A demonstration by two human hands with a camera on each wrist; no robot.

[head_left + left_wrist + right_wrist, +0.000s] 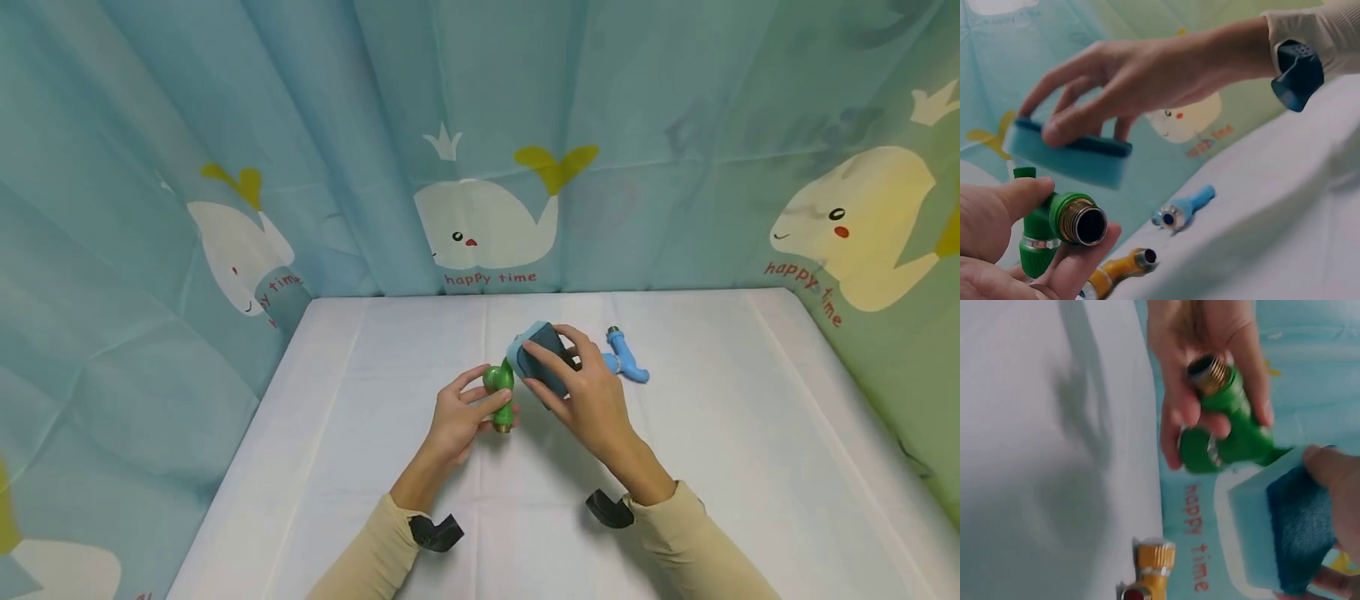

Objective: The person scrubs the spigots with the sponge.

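A green faucet (500, 387) with a bare brass thread is held up over the table by my left hand (456, 418), between thumb and fingers. My right hand (594, 404) grips a sponge (546, 360), light blue foam with a dark blue scouring side. In the right wrist view the sponge's foam edge (1254, 500) meets the far end of the green faucet (1235, 434); whether it presses there I cannot tell. The left wrist view shows the sponge just above the faucet (1038, 231), slightly blurred.
A light blue faucet (628, 362) lies on the white-covered table (375, 467), right of my right hand. A yellow-orange faucet (1119, 272) lies near it, mostly hidden behind the right hand in the head view. Whale-print curtains (487, 108) stand behind and beside the table.
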